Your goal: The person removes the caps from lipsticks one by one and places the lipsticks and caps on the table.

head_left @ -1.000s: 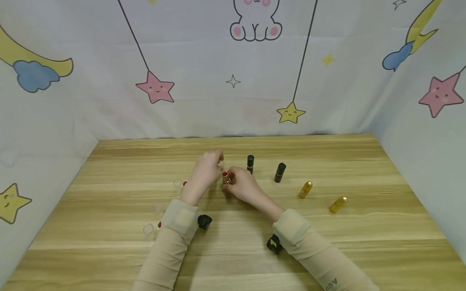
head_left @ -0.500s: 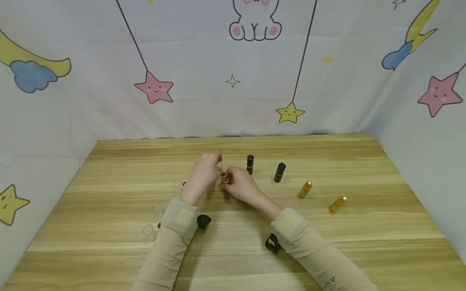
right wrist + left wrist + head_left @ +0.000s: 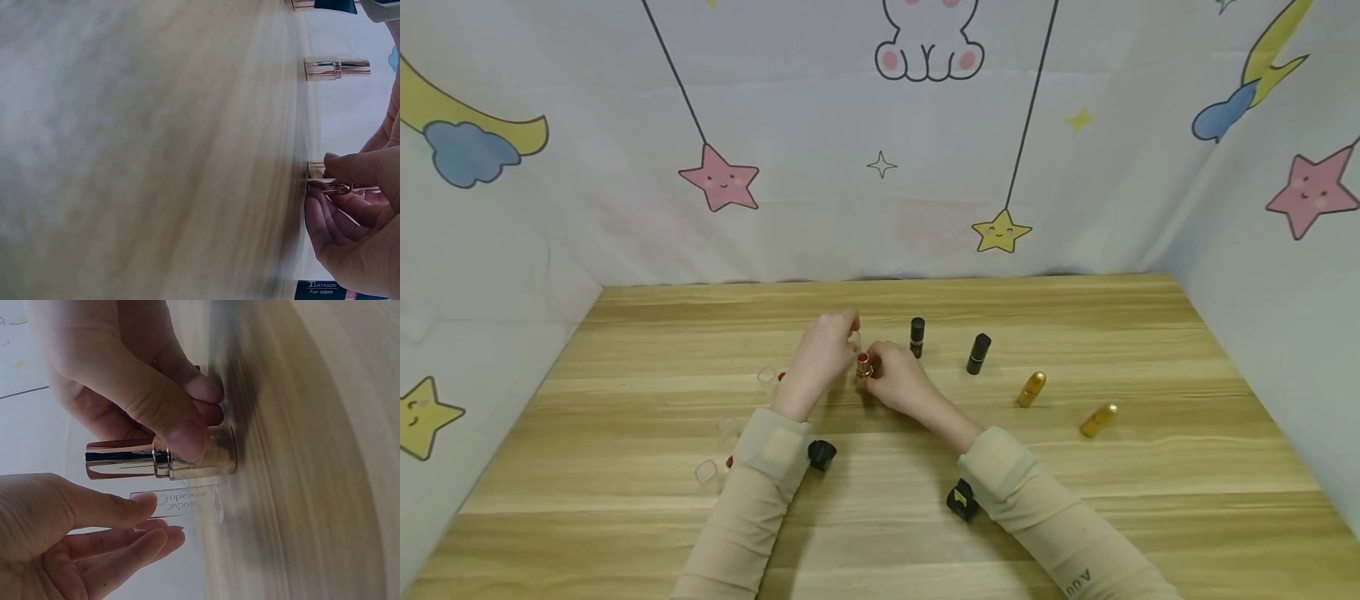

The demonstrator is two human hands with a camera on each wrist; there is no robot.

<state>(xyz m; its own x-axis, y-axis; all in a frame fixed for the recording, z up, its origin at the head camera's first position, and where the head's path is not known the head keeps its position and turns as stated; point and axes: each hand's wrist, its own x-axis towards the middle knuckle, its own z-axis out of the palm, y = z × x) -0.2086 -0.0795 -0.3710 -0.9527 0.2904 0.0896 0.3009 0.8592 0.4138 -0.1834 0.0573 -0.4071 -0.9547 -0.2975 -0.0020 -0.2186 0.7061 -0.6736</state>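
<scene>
In the head view, my left hand and right hand meet near the table's middle. The right hand grips an uncapped lipstick, its red tip upward. Seen from the left wrist, its thumb presses the lower part of the gold tube, which stands upright with its foot at the tabletop. My left thumb and fingers pinch a clear lipstick cap with printed lettering, right beside the tube. In the right wrist view, a thin rose-gold loop shows by the right fingers.
Two black lipsticks and two gold ones stand to the right. Clear caps lie at the left, near red-tipped lipsticks partly hidden by the left arm. Another uncapped gold lipstick stands upright. A patterned white curtain backs the table.
</scene>
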